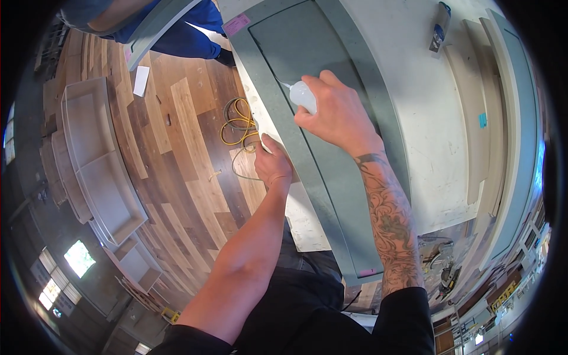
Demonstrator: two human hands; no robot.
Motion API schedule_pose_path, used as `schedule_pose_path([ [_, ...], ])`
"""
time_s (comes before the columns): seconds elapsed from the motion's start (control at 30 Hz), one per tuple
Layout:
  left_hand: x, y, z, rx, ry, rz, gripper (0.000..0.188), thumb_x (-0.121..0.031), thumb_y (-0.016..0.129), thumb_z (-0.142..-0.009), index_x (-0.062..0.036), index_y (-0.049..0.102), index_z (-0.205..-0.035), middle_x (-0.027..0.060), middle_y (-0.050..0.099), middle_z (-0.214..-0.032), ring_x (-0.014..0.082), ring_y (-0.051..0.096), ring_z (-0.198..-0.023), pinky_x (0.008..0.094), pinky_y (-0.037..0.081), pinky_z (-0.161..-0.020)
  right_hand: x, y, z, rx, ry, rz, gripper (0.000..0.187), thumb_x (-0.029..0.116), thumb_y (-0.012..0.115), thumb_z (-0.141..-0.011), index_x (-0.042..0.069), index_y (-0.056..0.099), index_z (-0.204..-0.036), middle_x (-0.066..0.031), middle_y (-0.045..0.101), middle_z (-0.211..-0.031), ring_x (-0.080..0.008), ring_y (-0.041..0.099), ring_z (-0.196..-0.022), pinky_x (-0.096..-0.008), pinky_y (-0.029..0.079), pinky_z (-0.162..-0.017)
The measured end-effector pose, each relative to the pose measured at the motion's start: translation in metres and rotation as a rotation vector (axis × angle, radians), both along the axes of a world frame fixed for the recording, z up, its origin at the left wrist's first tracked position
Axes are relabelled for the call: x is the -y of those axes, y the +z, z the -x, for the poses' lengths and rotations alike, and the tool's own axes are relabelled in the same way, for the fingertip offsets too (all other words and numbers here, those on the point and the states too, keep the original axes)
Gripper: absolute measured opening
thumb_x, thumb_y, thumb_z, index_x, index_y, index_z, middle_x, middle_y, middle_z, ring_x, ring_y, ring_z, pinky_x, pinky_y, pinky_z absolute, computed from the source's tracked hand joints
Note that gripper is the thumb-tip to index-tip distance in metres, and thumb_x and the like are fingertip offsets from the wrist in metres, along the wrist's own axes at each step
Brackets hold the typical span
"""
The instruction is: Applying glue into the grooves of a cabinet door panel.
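Note:
A grey-green panel door point(331, 148) with a recessed centre lies on the white worktable point(435, 177). In my right hand point(343, 112) is a translucent white squeeze bottle point(303, 96), tilted over the door. Its thin nozzle points at the groove along the recess's left side. My left hand point(273, 163) is closed by the table's left edge, next to the door's side. Its fingers are partly hidden, and I cannot make out what they hold. Pink labels point(236, 24) mark the door's corners.
A utility knife point(439, 28) lies at the table's far right, near stacked boards point(473, 112). A yellow cord point(239, 124) coils on the wood floor. At the far left, a person in blue trousers point(192, 41) stands by another panel point(160, 26). Cabinet frames point(106, 160) lie left.

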State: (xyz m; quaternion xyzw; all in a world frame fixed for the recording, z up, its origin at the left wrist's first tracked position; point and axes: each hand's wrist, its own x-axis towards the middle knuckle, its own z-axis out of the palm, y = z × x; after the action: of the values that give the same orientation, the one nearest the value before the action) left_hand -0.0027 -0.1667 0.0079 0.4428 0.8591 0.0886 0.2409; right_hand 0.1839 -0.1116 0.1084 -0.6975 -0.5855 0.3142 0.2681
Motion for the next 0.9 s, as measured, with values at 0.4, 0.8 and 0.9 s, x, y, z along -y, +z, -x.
schedule_pose_path([
  [0.4, -0.002, 0.003, 0.000, 0.004, 0.008, 0.036, 0.068, -0.060, 0.032, -0.104, -0.0045, 0.065, -0.126, 0.0290, 0.070, -0.107, 0.0498, 0.064, -0.104, 0.0554, 0.049, -0.090, 0.011, 0.001, -0.003, 0.002, 0.028, 0.043, 0.044, 0.014, 0.069, -0.078, -0.001, 0.067, -0.120, -0.0183, 0.063, -0.101, -0.0412, 0.066, -0.089, -0.0455, 0.055, -0.077],
  [0.8, 0.000, 0.002, -0.002, -0.010, -0.012, -0.030, 0.062, -0.058, 0.033, -0.104, -0.0082, 0.066, -0.121, 0.0275, 0.071, -0.102, 0.0501, 0.065, -0.098, 0.0566, 0.050, -0.086, 0.021, 0.001, -0.008, 0.001, 0.045, 0.008, 0.025, 0.017, 0.066, -0.077, 0.000, 0.064, -0.096, -0.0188, 0.059, -0.096, -0.0412, 0.066, -0.082, -0.0496, 0.055, -0.073],
  [0.9, 0.001, -0.001, 0.000, -0.018, -0.013, -0.041, 0.062, -0.058, 0.033, -0.104, -0.0086, 0.066, -0.121, 0.0274, 0.071, -0.102, 0.0499, 0.065, -0.098, 0.0565, 0.050, -0.085, 0.023, -0.001, -0.007, 0.000, 0.050, -0.025, 0.024, 0.017, 0.066, -0.077, 0.000, 0.063, -0.094, -0.0186, 0.059, -0.095, -0.0412, 0.066, -0.081, -0.0495, 0.055, -0.073],
])
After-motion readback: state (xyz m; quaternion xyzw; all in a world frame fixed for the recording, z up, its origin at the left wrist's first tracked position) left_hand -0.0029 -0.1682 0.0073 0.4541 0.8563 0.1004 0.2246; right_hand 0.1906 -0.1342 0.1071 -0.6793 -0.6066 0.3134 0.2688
